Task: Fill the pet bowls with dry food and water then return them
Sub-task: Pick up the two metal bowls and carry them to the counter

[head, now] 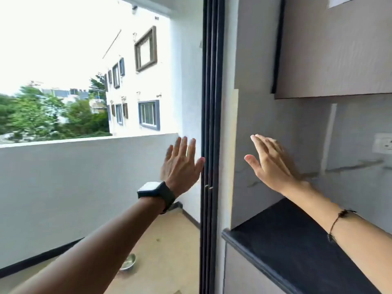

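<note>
Nearest to the camera, two bare forearms reach forward, the left one with a dark watch (pixel 156 190) on the wrist, the right one with a thin cord bracelet (pixel 337 221). Under the right forearm lies a black countertop (pixel 282 232), which ends at the dark door frame (pixel 212 124) of a balcony. On the balcony floor (pixel 169 240), low in the view and partly hidden behind the left forearm, stands one metal pet bowl (pixel 128 262); what is inside it I cannot tell, and a second bowl is not visible. Further out, the left hand (pixel 180 164) is raised with fingers straight and spread, holding nothing, its thumb just beside the door frame. The right hand (pixel 269 164) is also flat and empty, palm turned towards the grey wall (pixel 275 124); whether it touches the wall I cannot tell. Behind them are the balcony parapet (pixel 84 166), then a white building (pixel 135 81) and trees (pixel 42 115). In my judgement the task has hardly begun, because the bowl is not yet picked up. The risk is that the person steps out while looking ahead and kicks the low bowl, or catches the left thumb against the frame.
</note>
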`<state>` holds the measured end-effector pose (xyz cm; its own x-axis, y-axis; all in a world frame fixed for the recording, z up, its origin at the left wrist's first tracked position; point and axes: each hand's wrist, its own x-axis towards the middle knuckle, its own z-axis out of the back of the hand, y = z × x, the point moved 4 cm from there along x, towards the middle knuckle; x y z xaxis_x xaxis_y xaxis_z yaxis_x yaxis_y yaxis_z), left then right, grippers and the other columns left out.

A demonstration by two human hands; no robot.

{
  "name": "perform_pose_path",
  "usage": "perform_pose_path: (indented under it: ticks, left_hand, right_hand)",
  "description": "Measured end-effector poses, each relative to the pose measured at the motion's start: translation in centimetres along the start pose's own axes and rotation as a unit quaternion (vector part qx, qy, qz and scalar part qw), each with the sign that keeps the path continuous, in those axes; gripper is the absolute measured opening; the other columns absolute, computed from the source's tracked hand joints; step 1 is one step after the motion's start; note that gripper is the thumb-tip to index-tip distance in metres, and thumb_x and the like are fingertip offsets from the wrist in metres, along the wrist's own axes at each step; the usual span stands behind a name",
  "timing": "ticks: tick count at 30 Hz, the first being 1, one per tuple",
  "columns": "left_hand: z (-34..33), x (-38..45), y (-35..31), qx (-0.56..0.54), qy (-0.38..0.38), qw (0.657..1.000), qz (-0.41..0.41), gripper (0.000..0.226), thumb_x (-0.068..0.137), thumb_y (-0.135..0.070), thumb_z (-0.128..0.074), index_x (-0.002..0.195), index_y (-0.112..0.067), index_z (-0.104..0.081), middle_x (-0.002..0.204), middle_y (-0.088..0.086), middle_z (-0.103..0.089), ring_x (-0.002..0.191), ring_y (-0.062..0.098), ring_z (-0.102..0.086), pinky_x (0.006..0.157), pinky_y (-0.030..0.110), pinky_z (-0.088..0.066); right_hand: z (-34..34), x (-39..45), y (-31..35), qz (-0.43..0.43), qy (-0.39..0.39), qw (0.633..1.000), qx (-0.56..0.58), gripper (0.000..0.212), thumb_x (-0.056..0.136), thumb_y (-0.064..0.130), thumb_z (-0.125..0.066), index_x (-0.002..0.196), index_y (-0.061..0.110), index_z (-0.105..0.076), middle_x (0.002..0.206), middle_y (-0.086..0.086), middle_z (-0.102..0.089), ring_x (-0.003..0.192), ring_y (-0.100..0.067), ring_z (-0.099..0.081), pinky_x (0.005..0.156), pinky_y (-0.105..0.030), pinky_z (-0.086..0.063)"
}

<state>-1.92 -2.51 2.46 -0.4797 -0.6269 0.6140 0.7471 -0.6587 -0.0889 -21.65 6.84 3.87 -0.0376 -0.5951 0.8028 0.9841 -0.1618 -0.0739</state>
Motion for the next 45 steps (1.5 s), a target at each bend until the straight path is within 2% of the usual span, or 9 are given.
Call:
perform_pose_path:
  ticks: [6, 14, 18, 21, 24, 28, 32, 36, 45]
  left_hand:
    - [1.0, -5.4, 11.4, 0.033, 0.000, 0.994, 0.104, 0.076, 0.084, -0.050, -0.011, 0.150, -0.012, -0.015, 0.159, 0.012, -0.014, 0.148, 0.026, -0.008, 0.119, 0.040, -0.008]
    - [-0.8, -10.8, 21.4, 0.074, 0.039, 0.972, 0.220, 0.077, 0.082, -0.051, -0.011, 0.150, -0.014, -0.014, 0.159, 0.011, -0.015, 0.148, 0.023, -0.006, 0.119, 0.037, -0.005]
    - [-2.7, -11.5, 25.9, 0.082, 0.049, 0.956, 0.276, 0.069, 0.091, -0.049, -0.018, 0.149, -0.013, -0.016, 0.158, 0.012, -0.017, 0.148, 0.024, -0.007, 0.119, 0.038, -0.006]
    - [-4.6, -11.1, 28.8, 0.080, 0.049, 0.946, 0.309, 0.059, 0.098, -0.039, -0.030, 0.149, -0.012, -0.017, 0.157, 0.013, -0.019, 0.148, 0.024, -0.008, 0.119, 0.039, -0.007]
    - [-6.6, -11.2, 30.8, 0.068, 0.051, 0.937, 0.338, 0.060, 0.098, -0.041, -0.028, 0.149, -0.011, -0.019, 0.157, 0.014, -0.021, 0.148, 0.025, -0.009, 0.118, 0.040, -0.008]
    - [-9.0, -11.6, 33.9, 0.066, 0.058, 0.925, 0.369, 0.058, 0.099, -0.037, -0.030, 0.149, -0.010, -0.018, 0.157, 0.014, -0.020, 0.148, 0.024, -0.009, 0.119, 0.039, -0.008]
    - [-11.8, -12.0, 38.6, 0.060, 0.077, 0.909, 0.406, 0.062, 0.097, -0.042, -0.025, 0.148, -0.008, -0.018, 0.156, 0.016, -0.021, 0.147, 0.026, -0.011, 0.120, 0.041, -0.009]
    - [-15.7, -12.0, 43.7, 0.050, 0.101, 0.894, 0.433, 0.058, 0.100, -0.035, -0.030, 0.148, -0.006, -0.018, 0.156, 0.017, -0.021, 0.147, 0.028, -0.011, 0.119, 0.042, -0.009]
    - [-24.1, -10.9, 54.6, -0.013, 0.152, 0.867, 0.474, 0.057, 0.100, -0.034, -0.031, 0.148, -0.005, -0.019, 0.155, 0.017, -0.022, 0.147, 0.029, -0.011, 0.119, 0.043, -0.010]
  right_hand:
    - [-5.5, 1.5, 10.9, 0.045, 0.040, 0.994, 0.090, 0.075, 0.090, 0.054, -0.024, 0.129, -0.003, -0.051, 0.127, -0.021, -0.059, 0.116, -0.037, -0.057, 0.094, -0.049, -0.046]
    - [-14.3, 3.3, 20.9, 0.103, 0.090, 0.973, 0.188, 0.071, 0.087, 0.051, -0.027, 0.128, -0.001, -0.052, 0.126, -0.020, -0.060, 0.113, -0.038, -0.057, 0.093, -0.049, -0.046]
    - [-18.6, 5.1, 24.3, 0.131, 0.104, 0.960, 0.225, 0.072, 0.085, 0.051, -0.027, 0.128, -0.001, -0.053, 0.126, -0.020, -0.059, 0.113, -0.038, -0.057, 0.093, -0.049, -0.046]
    - [-22.3, 6.1, 26.1, 0.150, 0.114, 0.949, 0.252, 0.071, 0.085, 0.050, -0.027, 0.127, -0.001, -0.053, 0.125, -0.020, -0.060, 0.112, -0.039, -0.057, 0.092, -0.049, -0.047]
    - [-26.2, 6.2, 27.8, 0.164, 0.140, 0.936, 0.278, 0.073, 0.085, 0.051, -0.026, 0.129, -0.001, -0.051, 0.127, -0.019, -0.059, 0.115, -0.038, -0.054, 0.094, -0.047, -0.045]
    - [-31.5, 5.8, 30.5, 0.171, 0.183, 0.920, 0.302, 0.060, 0.092, 0.043, -0.042, 0.135, 0.002, -0.045, 0.134, -0.018, -0.053, 0.121, -0.036, -0.048, 0.095, -0.045, -0.041]
    - [-36.6, 5.5, 33.7, 0.193, 0.229, 0.906, 0.299, 0.055, 0.096, 0.037, -0.044, 0.141, 0.005, -0.039, 0.143, -0.013, -0.045, 0.130, -0.031, -0.041, 0.101, -0.043, -0.036]
    - [-41.9, 6.0, 36.2, 0.207, 0.261, 0.900, 0.282, 0.056, 0.097, 0.038, -0.042, 0.142, 0.006, -0.036, 0.145, -0.011, -0.043, 0.132, -0.029, -0.038, 0.103, -0.042, -0.033]
    - [-53.4, 7.3, 41.0, 0.164, 0.342, 0.891, 0.248, 0.055, 0.098, 0.039, -0.039, 0.142, 0.005, -0.036, 0.145, -0.013, -0.043, 0.133, -0.030, -0.037, 0.106, -0.040, -0.030]
